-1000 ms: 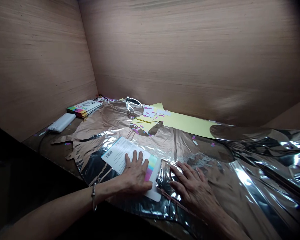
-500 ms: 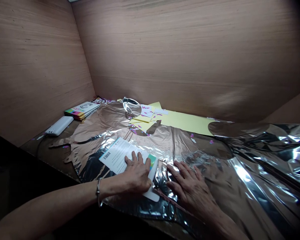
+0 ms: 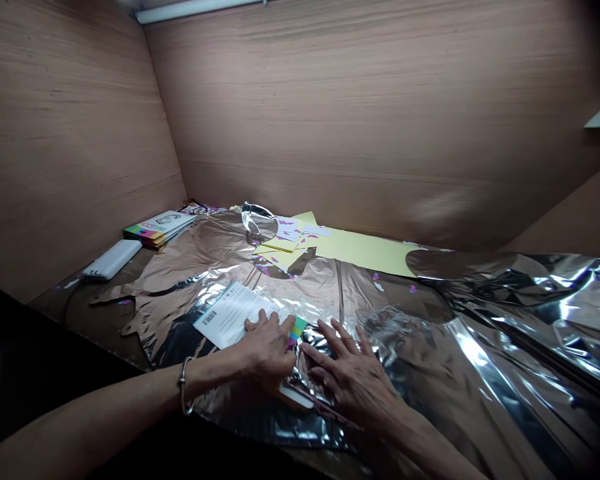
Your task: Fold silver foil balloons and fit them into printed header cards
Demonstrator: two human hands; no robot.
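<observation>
silver mylar foil (image 3: pixel 325 293) lies across the desk (image 3: pixel 87 303), and i judge it light, soft and slippery, creasing at a touch, so i'd take it by a flat edge. my left grip (image 3: pixel 269 350) sits curled over a white printed card (image 3: pixel 227 315) lying on the foil; whether it pinches, i cannot tell. my right grip (image 3: pixel 353 381) lies spread open on the foil just beside, holding nothing.

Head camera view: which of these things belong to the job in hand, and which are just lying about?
In use:
left hand on the white barcoded card
right hand on the crinkled metallic foil

Lying about:
clear glasses
white power bank
stack of colourful booklets
yellow paper sheets
</observation>
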